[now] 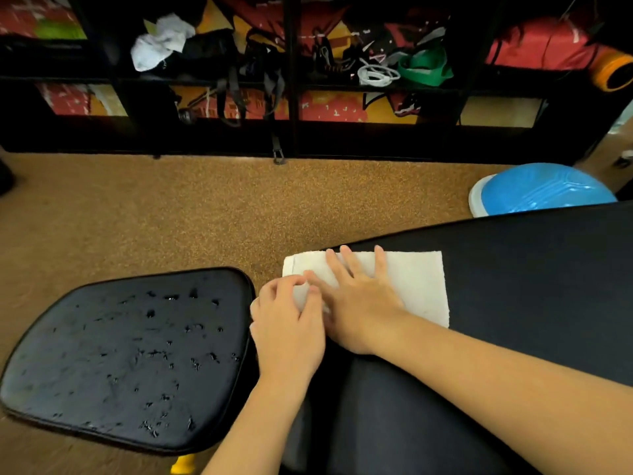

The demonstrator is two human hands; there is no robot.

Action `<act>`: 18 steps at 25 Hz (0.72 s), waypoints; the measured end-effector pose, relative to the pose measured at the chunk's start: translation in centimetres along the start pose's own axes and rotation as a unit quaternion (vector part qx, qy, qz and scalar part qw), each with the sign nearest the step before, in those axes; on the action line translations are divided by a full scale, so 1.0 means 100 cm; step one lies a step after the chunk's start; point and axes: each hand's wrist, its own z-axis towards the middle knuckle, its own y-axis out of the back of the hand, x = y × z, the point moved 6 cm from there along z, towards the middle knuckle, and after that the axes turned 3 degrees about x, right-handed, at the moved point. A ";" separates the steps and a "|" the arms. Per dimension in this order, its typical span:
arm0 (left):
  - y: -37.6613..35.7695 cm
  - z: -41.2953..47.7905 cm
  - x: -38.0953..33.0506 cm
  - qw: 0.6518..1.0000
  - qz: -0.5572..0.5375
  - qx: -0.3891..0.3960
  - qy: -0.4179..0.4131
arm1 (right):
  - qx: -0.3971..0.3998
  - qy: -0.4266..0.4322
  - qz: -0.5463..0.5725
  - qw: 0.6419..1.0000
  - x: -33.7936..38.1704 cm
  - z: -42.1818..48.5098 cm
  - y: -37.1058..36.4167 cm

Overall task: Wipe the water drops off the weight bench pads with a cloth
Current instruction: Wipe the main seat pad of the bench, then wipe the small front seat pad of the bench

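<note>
A white cloth (414, 282) lies flat on the left end of the long black back pad (531, 286). My right hand (356, 299) presses on the cloth with straight, spread fingers. My left hand (289, 320) rests at the cloth's left edge, its fingers curled and pinching the fabric there. To the left, across a narrow gap, the black seat pad (120, 365) carries several water drops over its surface.
Speckled brown floor (205, 207) runs behind the bench. A blue balance dome (537, 190) sits at the right behind the back pad. A black shelf rack (291, 80) with straps, bands and a white rag stands along the far wall.
</note>
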 end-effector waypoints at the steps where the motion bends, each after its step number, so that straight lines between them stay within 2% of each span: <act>1: 0.009 0.003 0.008 1.000 -0.003 0.001 0.004 | -0.016 0.002 0.027 1.000 -0.001 0.002 -0.002; 6: 0.059 0.007 0.016 0.999 0.000 -0.035 -0.026 | -0.053 0.033 0.054 0.997 0.005 0.017 -0.001; 10: 0.092 -0.009 0.024 0.999 -0.011 -0.040 0.009 | -0.121 -0.019 0.129 0.984 -0.001 0.025 0.015; 12: 0.110 -0.013 0.030 0.999 0.015 -0.036 0.030 | -0.169 -0.048 0.257 0.950 -0.001 0.029 0.031; 13: 0.121 -0.015 0.031 0.998 0.032 -0.043 0.034 | -0.177 -0.052 0.350 0.918 0.004 0.033 0.036; 15: 0.137 -0.018 0.027 0.995 0.066 -0.062 0.033 | -0.162 -0.038 0.554 0.816 0.032 0.043 0.039; 16: 0.142 -0.019 0.024 0.995 0.073 -0.066 0.033 | -0.146 -0.010 0.589 0.795 0.056 0.051 0.036; 17: 0.146 -0.019 0.022 0.995 0.071 -0.066 0.032 | -0.118 0.032 0.571 0.812 0.085 0.058 0.028; 18: 0.150 -0.017 0.020 0.996 0.056 -0.067 0.033 | -0.089 0.062 0.526 0.843 0.111 0.065 0.019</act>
